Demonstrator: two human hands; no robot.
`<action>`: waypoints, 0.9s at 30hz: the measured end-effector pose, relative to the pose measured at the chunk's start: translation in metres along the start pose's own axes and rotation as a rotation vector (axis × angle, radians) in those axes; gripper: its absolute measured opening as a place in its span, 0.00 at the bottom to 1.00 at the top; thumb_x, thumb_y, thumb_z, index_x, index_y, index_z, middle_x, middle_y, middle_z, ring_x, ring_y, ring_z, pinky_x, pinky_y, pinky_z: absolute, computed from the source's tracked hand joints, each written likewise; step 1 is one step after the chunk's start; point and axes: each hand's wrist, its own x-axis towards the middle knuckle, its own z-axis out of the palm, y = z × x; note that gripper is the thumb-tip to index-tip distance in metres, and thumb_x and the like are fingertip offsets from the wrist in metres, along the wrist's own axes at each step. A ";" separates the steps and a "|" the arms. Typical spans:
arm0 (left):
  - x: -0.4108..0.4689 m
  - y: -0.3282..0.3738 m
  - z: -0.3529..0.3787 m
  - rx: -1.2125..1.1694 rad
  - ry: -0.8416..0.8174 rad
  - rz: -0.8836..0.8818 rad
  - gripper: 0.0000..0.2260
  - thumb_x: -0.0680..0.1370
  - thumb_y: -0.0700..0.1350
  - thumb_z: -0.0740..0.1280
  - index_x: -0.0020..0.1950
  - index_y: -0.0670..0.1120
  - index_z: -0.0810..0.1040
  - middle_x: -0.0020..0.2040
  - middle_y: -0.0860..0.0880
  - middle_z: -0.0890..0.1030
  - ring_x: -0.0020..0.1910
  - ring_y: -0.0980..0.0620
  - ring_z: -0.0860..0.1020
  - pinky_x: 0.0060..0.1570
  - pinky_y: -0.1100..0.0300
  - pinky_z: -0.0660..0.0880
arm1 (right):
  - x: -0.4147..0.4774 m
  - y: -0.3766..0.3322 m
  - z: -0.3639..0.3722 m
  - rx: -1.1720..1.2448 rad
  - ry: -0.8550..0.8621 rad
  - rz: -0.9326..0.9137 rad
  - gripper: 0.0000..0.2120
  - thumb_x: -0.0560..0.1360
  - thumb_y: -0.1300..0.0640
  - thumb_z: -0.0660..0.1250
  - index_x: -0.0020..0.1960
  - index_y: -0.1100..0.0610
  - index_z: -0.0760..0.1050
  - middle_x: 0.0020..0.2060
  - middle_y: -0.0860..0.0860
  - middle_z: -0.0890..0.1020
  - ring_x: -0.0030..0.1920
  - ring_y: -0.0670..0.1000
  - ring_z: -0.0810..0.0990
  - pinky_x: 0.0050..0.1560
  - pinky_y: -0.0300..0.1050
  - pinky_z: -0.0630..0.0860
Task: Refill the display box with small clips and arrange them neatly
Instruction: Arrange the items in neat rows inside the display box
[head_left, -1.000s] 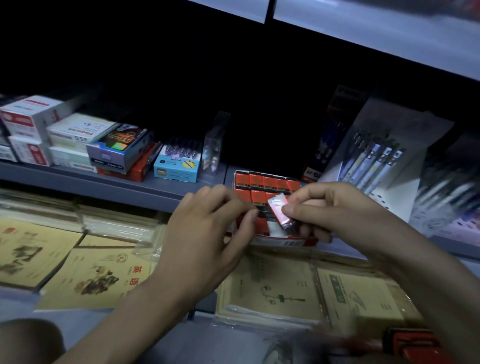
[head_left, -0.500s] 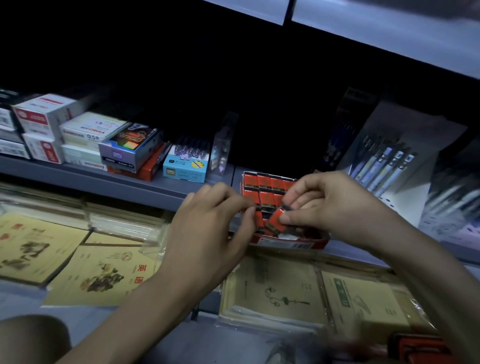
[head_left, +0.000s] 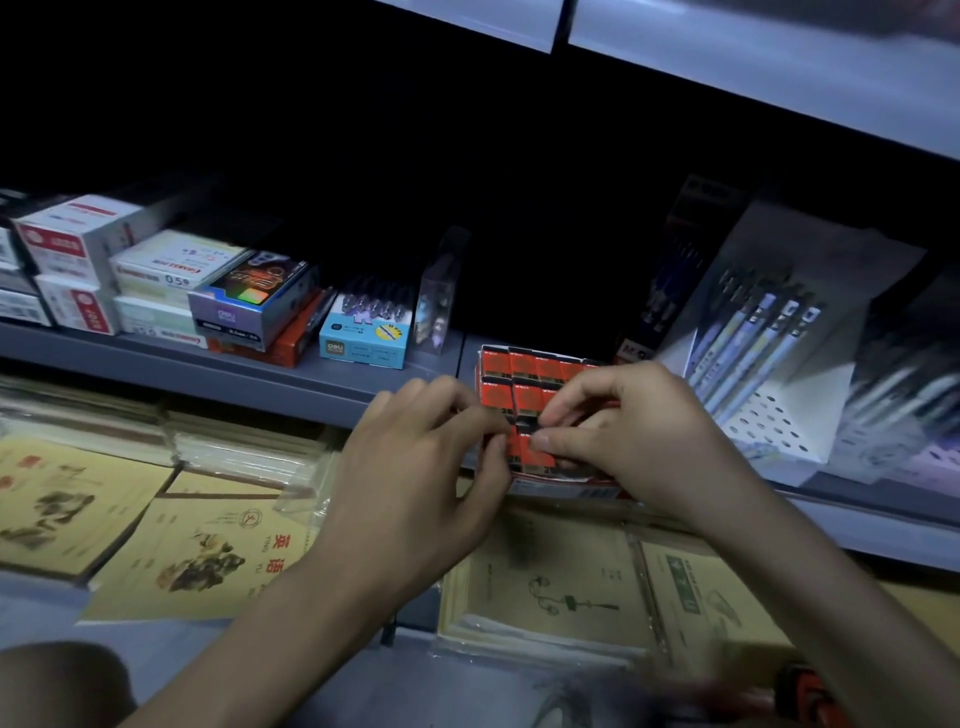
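The red display box (head_left: 566, 489) sits on the grey shelf (head_left: 260, 374), filled with rows of small red clip packs (head_left: 527, 397). My right hand (head_left: 639, 436) reaches in from the right and pinches one red pack (head_left: 535, 453) between thumb and fingers, low in the front row. My left hand (head_left: 415, 467) is at the box's left side, with curled fingertips and thumb gripping its left wall. The hands hide the right and front parts of the box.
A blue box (head_left: 362, 345) and stacked stationery boxes (head_left: 171, 280) stand to the left on the same shelf. A white pen display (head_left: 769, 364) stands to the right. Wrapped notebooks (head_left: 550, 587) lie on the lower level, and another shelf (head_left: 727, 62) hangs overhead.
My right hand brought the pack it held above the box down into the front row. My left hand shifted slightly right against the box's left side.
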 end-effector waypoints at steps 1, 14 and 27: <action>0.000 0.001 -0.001 0.003 -0.006 0.032 0.11 0.81 0.52 0.65 0.54 0.51 0.85 0.48 0.54 0.78 0.44 0.50 0.74 0.43 0.50 0.69 | -0.001 0.000 -0.002 0.018 0.007 -0.012 0.06 0.72 0.61 0.80 0.40 0.53 0.84 0.33 0.51 0.86 0.33 0.48 0.86 0.37 0.43 0.82; 0.004 0.001 0.000 0.119 -0.067 0.355 0.13 0.82 0.53 0.64 0.57 0.50 0.86 0.55 0.53 0.84 0.54 0.47 0.80 0.49 0.51 0.69 | -0.017 0.005 -0.038 -0.745 -0.067 0.074 0.17 0.79 0.58 0.63 0.31 0.55 0.75 0.43 0.49 0.74 0.41 0.49 0.77 0.40 0.48 0.74; 0.004 0.001 0.000 0.094 -0.077 0.333 0.14 0.83 0.54 0.63 0.57 0.50 0.86 0.53 0.54 0.84 0.50 0.50 0.79 0.48 0.54 0.66 | -0.025 0.019 -0.014 -0.306 -0.060 0.063 0.13 0.79 0.56 0.65 0.51 0.44 0.87 0.46 0.43 0.73 0.55 0.52 0.74 0.59 0.51 0.74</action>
